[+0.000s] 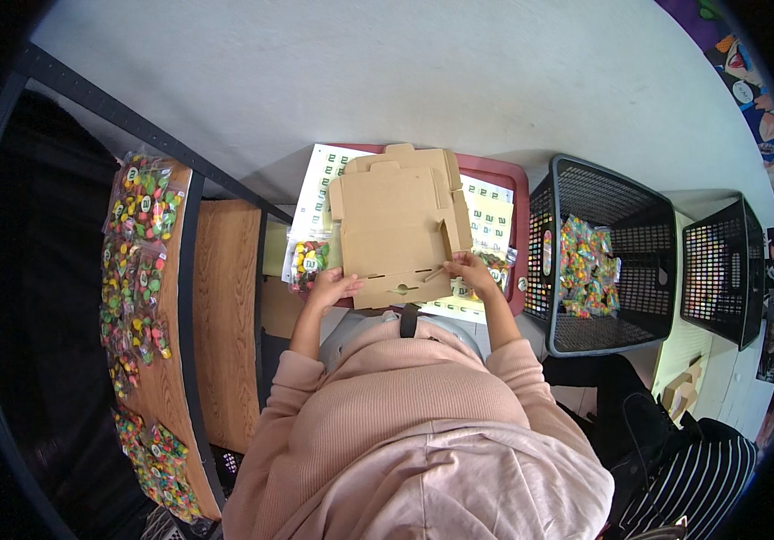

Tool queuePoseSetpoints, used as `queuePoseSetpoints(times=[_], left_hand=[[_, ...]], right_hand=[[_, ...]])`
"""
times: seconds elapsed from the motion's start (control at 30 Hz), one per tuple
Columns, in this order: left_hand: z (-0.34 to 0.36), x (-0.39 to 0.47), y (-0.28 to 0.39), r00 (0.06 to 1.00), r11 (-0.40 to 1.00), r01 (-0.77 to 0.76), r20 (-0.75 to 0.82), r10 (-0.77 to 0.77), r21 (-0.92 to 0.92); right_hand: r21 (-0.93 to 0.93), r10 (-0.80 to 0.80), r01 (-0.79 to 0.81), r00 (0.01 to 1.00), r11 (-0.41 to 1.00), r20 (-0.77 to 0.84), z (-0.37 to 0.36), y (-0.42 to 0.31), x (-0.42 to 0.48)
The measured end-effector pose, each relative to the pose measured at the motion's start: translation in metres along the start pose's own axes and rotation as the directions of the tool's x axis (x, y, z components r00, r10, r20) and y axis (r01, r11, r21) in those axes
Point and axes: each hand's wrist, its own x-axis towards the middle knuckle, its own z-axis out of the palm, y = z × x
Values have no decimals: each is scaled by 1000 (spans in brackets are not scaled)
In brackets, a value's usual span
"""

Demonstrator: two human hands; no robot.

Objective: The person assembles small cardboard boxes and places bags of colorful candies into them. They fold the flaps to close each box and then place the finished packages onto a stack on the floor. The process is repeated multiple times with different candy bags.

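Note:
A die-cut cardboard box blank point(387, 236) lies mostly flat before me, with a side flap raised at its right. My left hand point(336, 289) holds its lower left corner between thumb and fingers. At the lower right, my right hand point(471, 270) pinches a small flap. Another cardboard blank point(420, 158) shows beneath the first. Under both lie printed sticker sheets point(493, 219) on a dark red lid or tray point(520, 196). A clear bag of colourful candy point(309, 260) is left of the cardboard; another candy bag point(495, 266) lies partly behind my right hand.
At the left, a shelf point(171, 283) with a wooden surface holds several candy bags point(140, 202). A black plastic crate point(643, 263) with more candy bags point(586, 263) stands at the right, beside another black crate point(724, 270). A pale wall point(393, 74) rises behind the work area.

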Motion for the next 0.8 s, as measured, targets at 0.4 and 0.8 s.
queuePoseSetpoints(times=[0.4,0.8], left_hand=[[11,-5,6,999,973,-46,0,48,-228],[26,-7,20,946,891,-304,5,325,-338]], right_hand=[[541,79,-101,995,835,63,9,-16,-29],[608,-177,186,981,772,-75,21,-44,-48]])
